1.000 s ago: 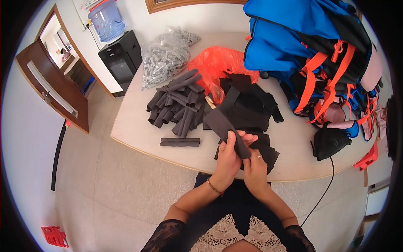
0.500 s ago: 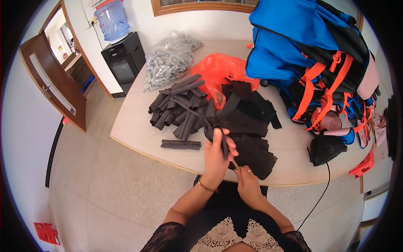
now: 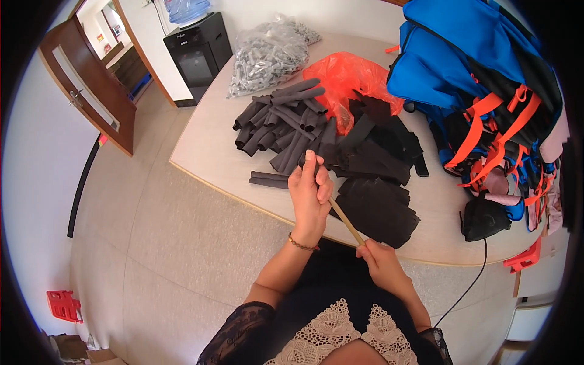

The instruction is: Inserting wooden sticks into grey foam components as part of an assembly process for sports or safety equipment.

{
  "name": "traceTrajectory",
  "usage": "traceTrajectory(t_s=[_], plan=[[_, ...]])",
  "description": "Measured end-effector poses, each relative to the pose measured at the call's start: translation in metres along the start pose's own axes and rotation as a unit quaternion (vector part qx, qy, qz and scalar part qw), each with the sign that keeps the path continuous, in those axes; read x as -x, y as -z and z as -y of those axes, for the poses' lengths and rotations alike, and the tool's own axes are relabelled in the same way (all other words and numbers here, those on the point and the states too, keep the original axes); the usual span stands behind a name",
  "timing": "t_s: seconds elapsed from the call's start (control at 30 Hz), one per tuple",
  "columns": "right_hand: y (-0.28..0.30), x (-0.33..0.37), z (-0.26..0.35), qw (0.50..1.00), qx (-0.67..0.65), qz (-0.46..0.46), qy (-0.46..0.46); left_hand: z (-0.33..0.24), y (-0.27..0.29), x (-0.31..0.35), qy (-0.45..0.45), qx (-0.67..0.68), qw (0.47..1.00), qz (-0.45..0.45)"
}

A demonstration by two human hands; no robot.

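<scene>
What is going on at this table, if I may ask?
A person's left hand is closed around dark fabric, mostly hidden by the fingers, while the right hand grips a thin tan stick that reaches up to the left hand. Dark rolls are heaped on the table beyond the left hand, and flat dark pieces lie overlapping to its right.

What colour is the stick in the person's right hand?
The stick is light tan, a bit like pale wood; the head view shows it best.
</scene>
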State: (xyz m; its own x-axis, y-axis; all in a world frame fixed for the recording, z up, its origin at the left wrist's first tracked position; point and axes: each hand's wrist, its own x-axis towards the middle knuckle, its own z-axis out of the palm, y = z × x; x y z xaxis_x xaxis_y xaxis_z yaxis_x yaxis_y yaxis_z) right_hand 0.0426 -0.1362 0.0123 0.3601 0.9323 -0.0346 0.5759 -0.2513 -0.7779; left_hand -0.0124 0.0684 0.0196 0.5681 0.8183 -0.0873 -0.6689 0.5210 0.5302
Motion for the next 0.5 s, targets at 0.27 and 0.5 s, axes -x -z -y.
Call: traceTrajectory(t_s=[0.27, 0.5], plan=[[0.0, -0.02, -0.009, 0.999, -0.019, -0.038, -0.028, 0.0, -0.022, -0.001, 0.029, 0.082, 0.996, 0.002], [-0.026, -0.028, -0.012, 0.996, 0.028, -0.087, 0.025, 0.007, -0.001, -0.009, -0.068, -0.004, 0.998, 0.01]])
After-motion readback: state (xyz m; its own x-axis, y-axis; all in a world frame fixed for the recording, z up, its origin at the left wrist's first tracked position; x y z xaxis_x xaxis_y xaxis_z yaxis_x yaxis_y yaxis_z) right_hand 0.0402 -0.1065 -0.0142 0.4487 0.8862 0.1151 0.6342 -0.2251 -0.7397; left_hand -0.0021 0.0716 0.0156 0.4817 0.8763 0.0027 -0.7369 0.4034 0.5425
